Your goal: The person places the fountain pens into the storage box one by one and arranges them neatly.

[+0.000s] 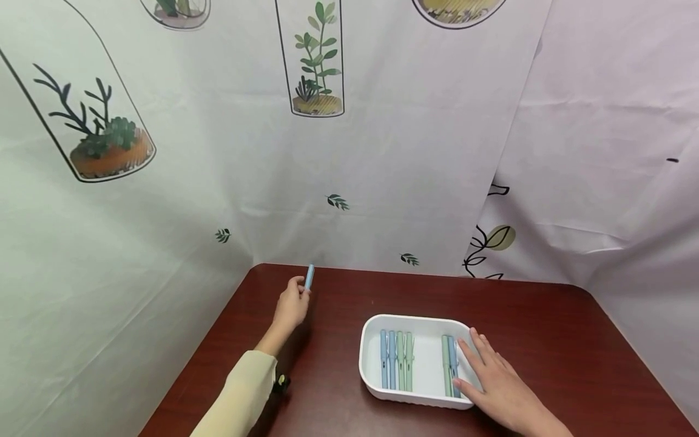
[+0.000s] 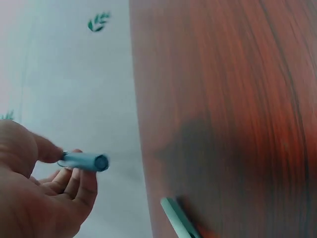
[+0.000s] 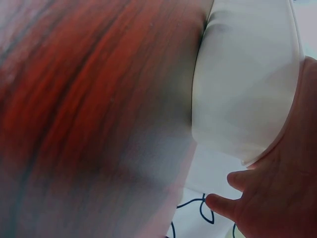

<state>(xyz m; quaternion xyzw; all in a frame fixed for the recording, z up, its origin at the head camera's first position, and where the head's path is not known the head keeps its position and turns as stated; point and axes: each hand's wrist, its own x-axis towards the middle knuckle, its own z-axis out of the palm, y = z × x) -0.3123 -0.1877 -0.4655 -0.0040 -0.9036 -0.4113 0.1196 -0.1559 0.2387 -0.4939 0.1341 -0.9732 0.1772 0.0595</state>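
My left hand (image 1: 292, 305) pinches a light blue pen (image 1: 309, 277) between thumb and fingers over the table's far left part. In the left wrist view the round end of that blue pen (image 2: 86, 161) faces the camera. A pale green pen (image 2: 179, 218) lies on the table at the bottom of the same view. My right hand (image 1: 499, 382) rests at the right rim of a white tray (image 1: 428, 400), fingers spread. Inside the tray, blue pens (image 1: 388, 358) and green pens (image 1: 405, 361) line up at the left. Another green pen (image 1: 446, 364) and a blue pen (image 1: 453, 361) lie at the right.
The dark red wooden table (image 1: 327, 388) ends at a white curtain (image 1: 371, 170) printed with plants. A small dark object with a yellow-green spot (image 1: 281, 383) shows at the left sleeve's cuff.
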